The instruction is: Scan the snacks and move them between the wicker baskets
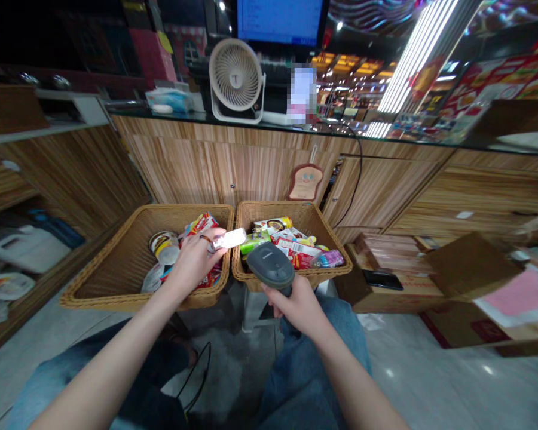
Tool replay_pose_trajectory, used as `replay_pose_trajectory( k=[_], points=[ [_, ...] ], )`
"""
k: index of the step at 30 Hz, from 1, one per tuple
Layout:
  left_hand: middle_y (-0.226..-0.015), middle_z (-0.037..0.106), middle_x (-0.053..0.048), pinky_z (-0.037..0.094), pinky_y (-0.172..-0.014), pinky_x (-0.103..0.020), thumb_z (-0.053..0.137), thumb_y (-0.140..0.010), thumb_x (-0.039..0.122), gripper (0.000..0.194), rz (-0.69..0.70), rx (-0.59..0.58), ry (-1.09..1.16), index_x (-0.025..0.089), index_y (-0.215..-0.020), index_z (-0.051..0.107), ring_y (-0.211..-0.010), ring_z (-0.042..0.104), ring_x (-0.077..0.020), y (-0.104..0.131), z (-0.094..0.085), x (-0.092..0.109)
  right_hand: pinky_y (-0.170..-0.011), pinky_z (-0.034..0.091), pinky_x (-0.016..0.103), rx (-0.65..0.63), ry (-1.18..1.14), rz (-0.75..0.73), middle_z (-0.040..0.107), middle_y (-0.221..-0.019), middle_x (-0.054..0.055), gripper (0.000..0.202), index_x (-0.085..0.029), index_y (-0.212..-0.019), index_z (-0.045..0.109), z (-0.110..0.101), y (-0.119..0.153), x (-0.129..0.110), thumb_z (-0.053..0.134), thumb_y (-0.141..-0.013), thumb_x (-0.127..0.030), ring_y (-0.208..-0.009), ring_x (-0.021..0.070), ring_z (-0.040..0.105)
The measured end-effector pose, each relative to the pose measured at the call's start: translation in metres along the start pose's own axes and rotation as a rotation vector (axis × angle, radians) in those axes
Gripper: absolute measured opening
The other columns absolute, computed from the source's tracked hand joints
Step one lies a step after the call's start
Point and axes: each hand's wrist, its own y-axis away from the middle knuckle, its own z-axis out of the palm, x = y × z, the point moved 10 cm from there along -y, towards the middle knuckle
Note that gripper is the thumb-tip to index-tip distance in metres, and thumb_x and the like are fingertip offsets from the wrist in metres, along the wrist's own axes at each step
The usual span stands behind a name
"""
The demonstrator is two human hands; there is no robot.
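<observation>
Scanning in hand, as we read it: left hand holds a small white packet pinched between thumb and fingers, raised over the gap between the two baskets. Right hand has its fingers closed round the grip of a grey barcode scanner, head aimed up toward the packet, close but not touching.

Progress, our judgement: midway. Left wicker basket is partly filled at its right end, with a can and several red-and-white packets lying there; its left half shows bare weave. Right wicker basket is heaped with mixed snack packets across most of its floor. We cannot tell which basket is the done pile and which the waiting pile, so the share left is unclear; plenty of goods sit in both.

Counts: two baskets, one scanner, one packet in hand, one can clearly seen on the left. Loose packets overlap too much for an exact tally; roughly a handful left, more on the right.

Around: white desk fan on the table above, blue monitor behind it, toast-shaped wooden tag on the cabinet, cardboard boxes on the floor to the right.
</observation>
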Motion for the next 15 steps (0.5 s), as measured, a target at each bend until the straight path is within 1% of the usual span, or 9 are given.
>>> replay_pose_trajectory(
  k=[7, 15],
  points=[
    [-0.128, 0.077, -0.015, 0.051, -0.104, -0.05, 0.057, -0.101, 0.038, 0.033, 0.005, 0.005, 0.0, 0.02, -0.129, 0.062, -0.119, 0.072, -0.0349, 0.0012, 0.0004, -0.0003, -0.046, 0.05, 0.024, 0.003, -0.013, 0.001, 0.061, -0.048, -0.004, 0.023, -0.023, -0.08, 0.063, 0.0004, -0.0013, 0.0038, 0.07, -0.089, -0.043, -0.04, 0.0175, 0.063],
    [-0.13, 0.077, -0.012, 0.05, -0.105, -0.049, 0.06, -0.099, 0.034, 0.031, -0.002, 0.002, 0.004, 0.023, -0.128, 0.061, -0.121, 0.071, -0.0329, 0.0015, -0.0012, -0.0001, -0.044, 0.049, 0.024, 0.006, -0.015, -0.015, 0.059, -0.046, -0.004, 0.019, -0.023, -0.078, 0.061, 0.0003, 0.0002, -0.0042, 0.07, -0.086, -0.038, -0.039, 0.0188, 0.064]
  ],
)
